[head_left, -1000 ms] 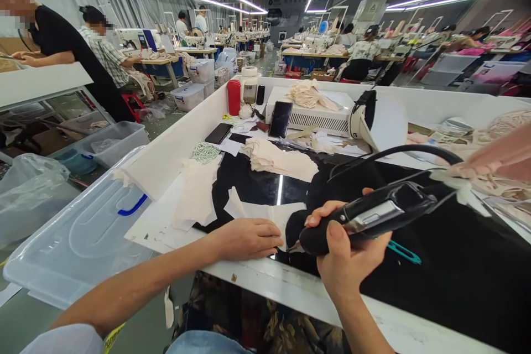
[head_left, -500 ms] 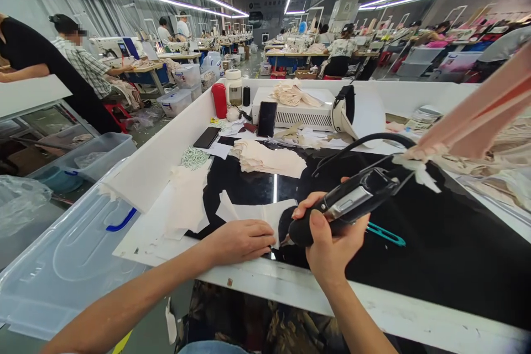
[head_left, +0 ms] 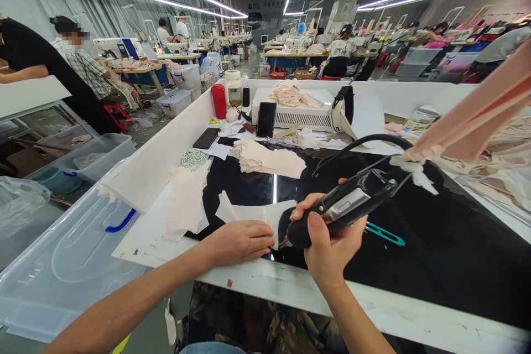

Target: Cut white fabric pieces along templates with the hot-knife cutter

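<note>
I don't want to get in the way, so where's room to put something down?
Biggest: black tabletop right of the teal tool, behind the white front edge. Smaller: between the cream fabric stack and white piece by the left hand. Crowded: the back, with phones and scraps.

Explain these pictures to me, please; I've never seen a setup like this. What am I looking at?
There's no robot here: one camera, worn on a person's head, looks forward and down. That person's bare left hand rests on a pale sheet. The bare right hand grips a black handheld tool. Beneath is a glossy black surface. On it also lie a slim teal item and a stack of pale pieces. Farther back stands a white vented box.
</note>
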Motion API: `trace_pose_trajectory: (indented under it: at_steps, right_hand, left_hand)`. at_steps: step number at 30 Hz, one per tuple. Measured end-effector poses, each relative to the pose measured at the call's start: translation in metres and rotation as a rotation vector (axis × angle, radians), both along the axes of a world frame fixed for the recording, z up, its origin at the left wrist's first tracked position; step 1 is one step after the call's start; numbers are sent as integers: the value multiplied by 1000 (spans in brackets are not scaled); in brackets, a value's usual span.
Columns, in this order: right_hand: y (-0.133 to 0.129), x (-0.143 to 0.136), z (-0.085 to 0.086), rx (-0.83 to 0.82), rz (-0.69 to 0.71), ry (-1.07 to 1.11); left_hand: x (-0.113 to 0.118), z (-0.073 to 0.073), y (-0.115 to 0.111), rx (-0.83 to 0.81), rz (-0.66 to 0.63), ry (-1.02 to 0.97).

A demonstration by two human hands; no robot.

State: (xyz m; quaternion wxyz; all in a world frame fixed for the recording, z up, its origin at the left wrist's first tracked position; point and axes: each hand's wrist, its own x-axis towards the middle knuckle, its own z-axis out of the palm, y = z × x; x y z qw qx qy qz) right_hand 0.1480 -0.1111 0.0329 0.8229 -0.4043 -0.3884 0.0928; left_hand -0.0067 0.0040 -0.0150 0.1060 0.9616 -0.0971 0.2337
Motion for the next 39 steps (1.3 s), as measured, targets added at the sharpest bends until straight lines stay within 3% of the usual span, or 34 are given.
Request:
trace_pose_trajectory:
  at_steps: [28,39]
  right_hand:
    - [1,-5,-1,-32,-15,-5]
    - [-8,-8,-2,-32,3,0]
  left_hand:
    - [0,-6,1,6,-15,7]
    - [-4,2,-4,-14,-20,26]
